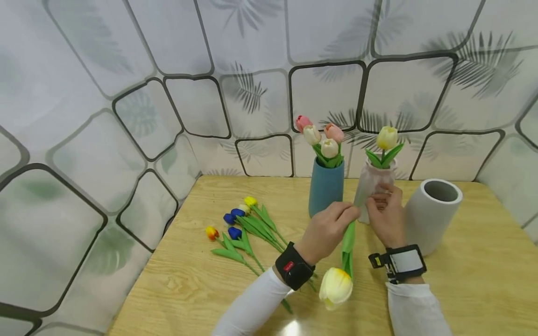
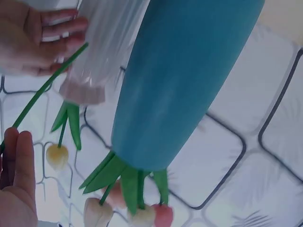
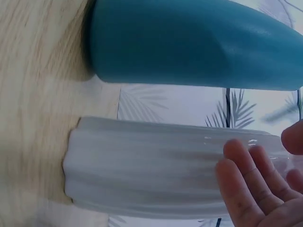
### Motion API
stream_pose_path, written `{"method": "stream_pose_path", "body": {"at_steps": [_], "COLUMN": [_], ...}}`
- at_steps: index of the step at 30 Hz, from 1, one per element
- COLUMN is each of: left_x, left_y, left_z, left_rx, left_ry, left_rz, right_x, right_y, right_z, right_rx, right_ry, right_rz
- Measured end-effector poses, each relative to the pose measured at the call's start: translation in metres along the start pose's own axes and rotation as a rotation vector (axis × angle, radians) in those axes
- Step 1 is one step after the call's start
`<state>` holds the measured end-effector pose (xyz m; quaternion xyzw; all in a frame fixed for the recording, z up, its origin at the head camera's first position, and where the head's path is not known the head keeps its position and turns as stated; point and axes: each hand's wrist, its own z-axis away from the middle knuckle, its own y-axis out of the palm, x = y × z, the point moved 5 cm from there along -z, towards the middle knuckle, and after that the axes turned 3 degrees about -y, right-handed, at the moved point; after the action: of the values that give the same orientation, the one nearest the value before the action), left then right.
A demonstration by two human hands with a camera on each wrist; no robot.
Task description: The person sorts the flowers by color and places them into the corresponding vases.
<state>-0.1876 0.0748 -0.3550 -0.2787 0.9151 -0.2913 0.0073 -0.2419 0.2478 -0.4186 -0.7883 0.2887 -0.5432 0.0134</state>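
My left hand (image 1: 327, 233) pinches the green stem of a pale yellow-white tulip (image 1: 336, 287); its bloom hangs down toward me. In the left wrist view the bare stem end (image 2: 71, 61) points at the pale ribbed vase (image 2: 102, 47). My right hand (image 1: 385, 217) is beside that ribbed vase (image 3: 147, 165), fingers loosely bent and nothing gripped; whether the fingertips touch the vase I cannot tell. One yellow-white tulip (image 1: 387, 137) stands upright in the ribbed vase.
Left of it stands a blue vase (image 1: 326, 189) with pink and white tulips (image 1: 329, 148). A grey-white cylindrical vase (image 1: 430, 219) is at the right, by my right wrist. Several blue, yellow and orange tulips (image 1: 252, 228) lie on the wooden table (image 1: 176, 280). Patterned curtain (image 1: 260, 102) hangs behind.
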Motion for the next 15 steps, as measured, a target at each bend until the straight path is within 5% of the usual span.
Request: {"method": "stream_pose_path", "body": {"at_steps": [5,10,15], "left_x": [0.008,0.018,0.033], "left_y": [-0.011,-0.010,0.004], "left_z": [-0.031,-0.057,-0.075], "left_rx": [-0.078,-0.061,0.092], "left_ry": [0.023,0.009,-0.111], "left_rz": [0.022,0.003,0.176], "right_x": [0.007,0.022,0.021], "right_y": [-0.004,-0.003,-0.003], "right_z": [0.001,0.001,-0.001], "right_rx": [-0.118,-0.219,-0.257], "right_ry": [-0.122,-0.328,-0.240], "right_rz": [0.070,0.161,0.127]}}
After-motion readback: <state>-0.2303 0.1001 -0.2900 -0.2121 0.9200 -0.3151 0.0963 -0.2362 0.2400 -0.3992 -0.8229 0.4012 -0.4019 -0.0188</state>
